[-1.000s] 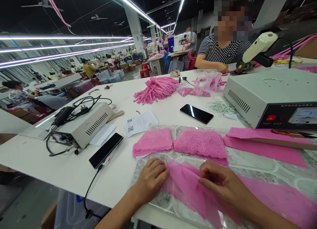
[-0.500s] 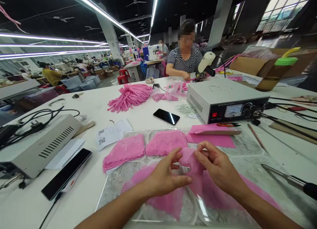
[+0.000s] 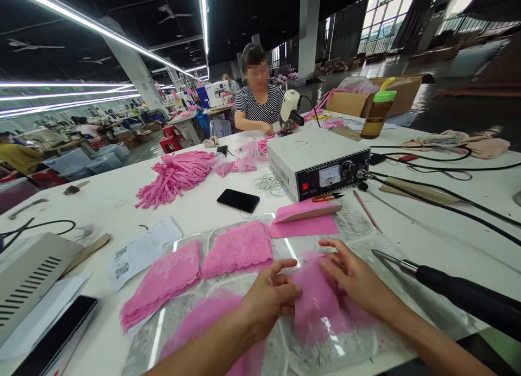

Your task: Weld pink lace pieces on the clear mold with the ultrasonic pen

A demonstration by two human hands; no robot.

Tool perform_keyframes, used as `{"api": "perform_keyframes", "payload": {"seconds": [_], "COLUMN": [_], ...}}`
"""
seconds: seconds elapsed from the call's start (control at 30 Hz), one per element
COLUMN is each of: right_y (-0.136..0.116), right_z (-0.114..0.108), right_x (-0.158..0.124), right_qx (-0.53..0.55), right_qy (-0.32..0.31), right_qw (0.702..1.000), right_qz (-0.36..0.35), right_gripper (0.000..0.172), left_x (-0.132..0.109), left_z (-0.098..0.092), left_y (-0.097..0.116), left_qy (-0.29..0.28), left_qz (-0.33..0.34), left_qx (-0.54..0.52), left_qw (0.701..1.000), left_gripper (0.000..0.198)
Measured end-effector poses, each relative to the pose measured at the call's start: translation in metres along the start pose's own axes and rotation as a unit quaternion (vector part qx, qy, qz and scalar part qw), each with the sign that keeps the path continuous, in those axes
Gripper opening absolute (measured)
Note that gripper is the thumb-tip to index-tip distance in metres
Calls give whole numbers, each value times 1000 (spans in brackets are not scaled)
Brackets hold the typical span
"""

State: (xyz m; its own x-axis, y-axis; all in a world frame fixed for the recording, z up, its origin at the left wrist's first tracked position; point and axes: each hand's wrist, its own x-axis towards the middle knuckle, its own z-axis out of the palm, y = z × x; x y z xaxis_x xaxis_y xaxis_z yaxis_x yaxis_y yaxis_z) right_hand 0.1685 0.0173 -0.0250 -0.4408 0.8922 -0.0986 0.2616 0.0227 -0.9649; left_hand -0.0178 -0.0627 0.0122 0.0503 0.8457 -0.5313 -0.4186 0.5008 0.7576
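Note:
Thin, sheer pink fabric (image 3: 315, 303) hangs between my hands over a clear plastic sheet (image 3: 350, 351). My right hand (image 3: 356, 278) pinches its upper right part between thumb and fingers. At its left edge is my left hand (image 3: 271, 297), fingers curled together and closed on the fabric. More sheer pink fabric (image 3: 195, 322) lies under my left forearm. Beyond my hands sit two stacks of pink lace pieces, one on the left (image 3: 165, 278) and one in the middle (image 3: 240, 248).
A grey control box (image 3: 317, 153) stands behind pink sheets (image 3: 305, 224) and orange-handled snips. At the right lies a black-handled tool (image 3: 456, 289) with cables behind. A phone (image 3: 238, 200), pink strips (image 3: 175, 175) and a bottle (image 3: 378, 115) are farther back. A person (image 3: 258, 102) sits opposite.
The view has turned right, so the table's things appear farther left. My left fingers, spread before, have closed at the fabric's edge. The held fabric now hangs wider and lower.

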Motion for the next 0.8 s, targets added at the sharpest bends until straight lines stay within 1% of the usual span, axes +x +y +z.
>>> {"api": "perform_keyframes", "payload": {"seconds": [0.07, 0.13, 0.17, 0.23, 0.27, 0.33, 0.4, 0.47, 0.53, 0.57, 0.6, 0.63, 0.67, 0.73, 0.77, 0.8], "right_y": [1, 1, 1, 1, 1, 1, 1, -2, -8, -12, -16, -20, -25, -33, -37, -40], "right_z": [-6, -7, -5, 3, 8, 17, 21, 17, 10, 7, 5, 3, 3, 5, 6, 6], "right_x": [-9, -20, -25, -33, -36, -38, -37, -34, -31, -29, -27, -25, -22, -17, -15, -13], "right_qx": [-50, -126, -166, -220, -224, -211, -190, -181, -174, -166, -155, -143, -132, -120, -117, -114], "right_qy": [43, 78, 84, 77, 74, 85, 97, 91, 66, 47, 23, -3, -27, -63, -75, -82], "right_qw": [997, 984, 971, 942, 932, 922, 923, 927, 941, 951, 962, 971, 978, 982, 982, 982], "right_qz": [-31, -101, -149, -242, -274, -312, -320, -316, -284, -257, -224, -190, -161, -132, -126, -124], "right_gripper": [49, 48, 46, 47, 48, 41, 32, 26, 17, 16, 18, 21, 25, 31, 34, 36], "left_x": [3, 5, 7, 8, 9, 9, 9, 7, 3, 1, -2, -4, -6, -7, -5, -2], "left_z": [4, 8, 10, 15, 17, 21, 22, 20, 16, 14, 12, 10, 9, 9, 10, 11], "left_y": [2, 3, 3, 3, 2, 2, 3, 4, 4, 4, 3, 1, -1, -4, -5, -5], "left_qy": [10, 18, 19, 17, 14, 11, 11, 16, 28, 35, 35, 28, 13, -23, -31, -25], "left_qz": [4, 5, 4, -2, -6, -10, -8, 2, 17, 37, 75, 134, 205, 337, 374, 385], "left_qx": [-15, -28, -32, -36, -36, -34, -23, 0, 27, 50, 95, 161, 242, 395, 441, 453], "left_qw": [1000, 999, 999, 999, 999, 999, 1000, 1000, 999, 997, 992, 977, 948, 854, 815, 804], "left_gripper": [68, 63, 61, 58, 57, 54, 51, 45, 39, 38, 40, 46, 54, 66, 66, 61]}}
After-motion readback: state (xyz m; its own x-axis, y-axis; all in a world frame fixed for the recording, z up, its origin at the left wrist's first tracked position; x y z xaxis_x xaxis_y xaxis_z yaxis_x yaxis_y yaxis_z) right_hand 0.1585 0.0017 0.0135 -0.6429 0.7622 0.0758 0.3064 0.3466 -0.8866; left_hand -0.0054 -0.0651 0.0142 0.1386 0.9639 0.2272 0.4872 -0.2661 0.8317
